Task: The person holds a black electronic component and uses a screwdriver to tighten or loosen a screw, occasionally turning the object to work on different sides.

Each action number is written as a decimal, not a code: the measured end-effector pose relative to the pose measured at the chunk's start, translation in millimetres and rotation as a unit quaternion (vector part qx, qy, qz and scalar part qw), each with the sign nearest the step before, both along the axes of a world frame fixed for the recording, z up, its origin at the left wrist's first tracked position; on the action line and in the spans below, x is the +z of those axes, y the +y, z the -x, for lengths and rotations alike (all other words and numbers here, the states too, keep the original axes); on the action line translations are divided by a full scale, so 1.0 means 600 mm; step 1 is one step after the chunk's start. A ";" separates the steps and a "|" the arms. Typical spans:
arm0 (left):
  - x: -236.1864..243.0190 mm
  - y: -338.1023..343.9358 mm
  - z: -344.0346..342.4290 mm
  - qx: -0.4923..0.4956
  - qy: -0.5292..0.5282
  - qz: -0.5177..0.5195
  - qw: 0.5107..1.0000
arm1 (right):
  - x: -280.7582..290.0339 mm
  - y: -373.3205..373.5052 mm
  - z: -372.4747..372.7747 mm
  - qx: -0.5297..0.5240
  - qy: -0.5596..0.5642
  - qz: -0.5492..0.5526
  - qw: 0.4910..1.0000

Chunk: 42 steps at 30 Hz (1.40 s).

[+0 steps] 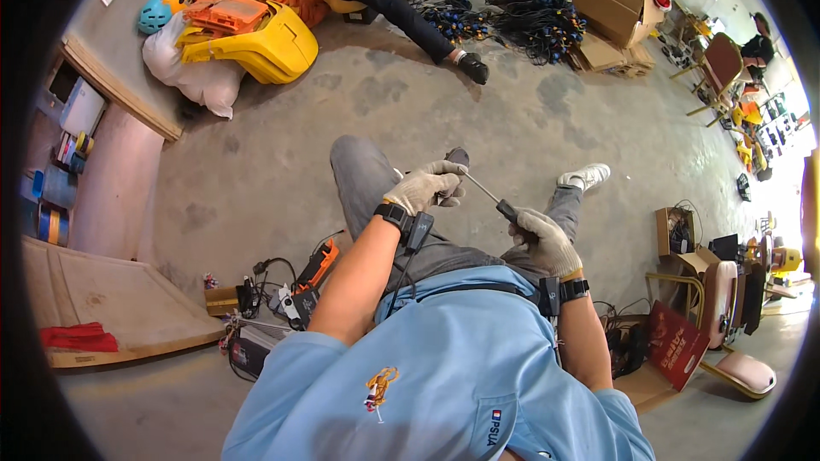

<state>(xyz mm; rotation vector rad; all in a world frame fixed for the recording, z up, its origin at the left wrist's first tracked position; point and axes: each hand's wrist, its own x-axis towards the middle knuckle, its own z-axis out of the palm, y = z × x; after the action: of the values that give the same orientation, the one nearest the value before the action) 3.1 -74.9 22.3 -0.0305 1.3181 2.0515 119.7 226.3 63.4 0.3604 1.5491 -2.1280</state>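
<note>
A screwdriver (483,188) with a dark handle and a thin metal shaft slants between my two gloved hands, above my lap. My right hand (547,242) is closed round its handle. The fingers of my left hand (424,188) are bent together at the far end of the shaft, where the tip is hidden. Something dark shows under the left fingers, too small to name. Both hands wear off-white knit gloves, and each wrist has a black strap with a small box on it.
Tools and cables (301,286) lie on the floor by my left side. At my right stand a red box (673,345) and a chair (722,316). Ahead are yellow plastic shells (286,42), a seated person's leg (410,21), heaped black cables (538,21) and a cardboard box (608,6).
</note>
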 end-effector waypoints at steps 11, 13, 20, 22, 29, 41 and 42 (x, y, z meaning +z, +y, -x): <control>0.010 0.004 0.000 -0.001 0.011 -0.012 1.000 | 0.004 -0.008 -0.013 -0.030 -0.025 0.036 0.999; 0.014 0.007 -0.003 0.000 0.019 -0.002 1.000 | 0.005 -0.008 -0.017 -0.035 -0.039 0.056 0.997; 0.006 0.008 0.001 0.003 0.011 0.015 1.000 | 0.013 -0.009 -0.022 -0.047 -0.049 0.066 0.995; 0.006 0.010 0.001 -0.001 0.010 0.017 1.000 | 0.006 -0.003 -0.024 -0.050 -0.047 0.060 0.996; 0.009 0.009 0.004 -0.022 0.009 0.027 0.999 | 0.002 -0.001 -0.026 -0.047 -0.034 0.041 0.998; 0.005 0.008 0.003 -0.024 0.013 0.037 0.999 | 0.007 -0.006 -0.025 -0.037 -0.038 0.043 0.998; 0.004 0.011 0.004 -0.019 0.012 0.039 0.999 | 0.005 -0.005 -0.025 -0.037 -0.038 0.043 0.998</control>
<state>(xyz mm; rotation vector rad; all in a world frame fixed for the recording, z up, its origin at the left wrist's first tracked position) 0.9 -68.2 24.6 -0.0147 1.4025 1.9738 134.9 223.2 66.2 0.4702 1.4173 -2.2028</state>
